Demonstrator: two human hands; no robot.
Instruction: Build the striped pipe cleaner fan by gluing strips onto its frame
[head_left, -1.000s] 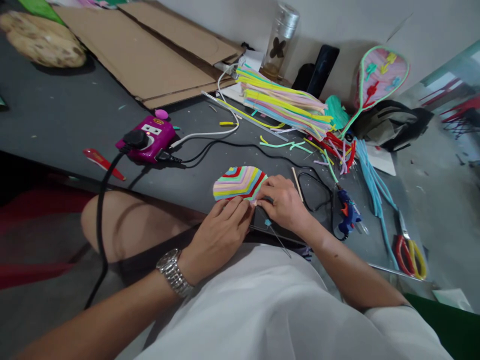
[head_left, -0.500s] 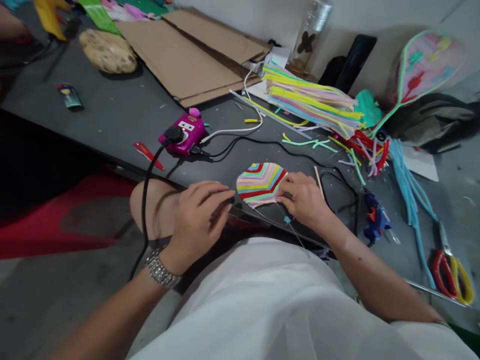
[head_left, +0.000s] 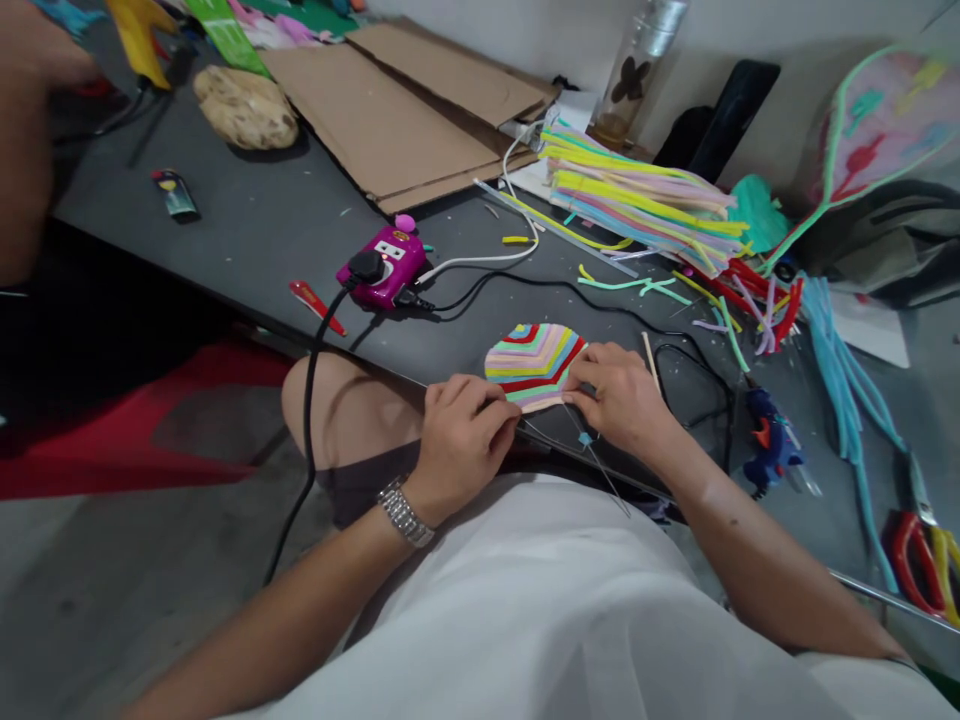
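Observation:
A rounded piece striped with coloured pipe cleaners lies at the table's near edge. My right hand pinches its right edge between thumb and fingers. At its lower left edge, my left hand has curled fingers closed at the rim; the fingertips are partly hidden. Thin wires run down from the piece towards my shirt, with a small blue bit on them. Beside my right hand lies a pale thin stick.
A blue glue gun and scissors lie to the right, near blue pipe cleaners. A pipe-cleaner bundle, cardboard and a purple power socket with trailing cords sit further back. Another person's arm shows at far left.
My left hand has moved right, from hovering beside the striped piece to closing at its lower left edge. My right hand keeps its pinch. The whole view has shifted slightly.

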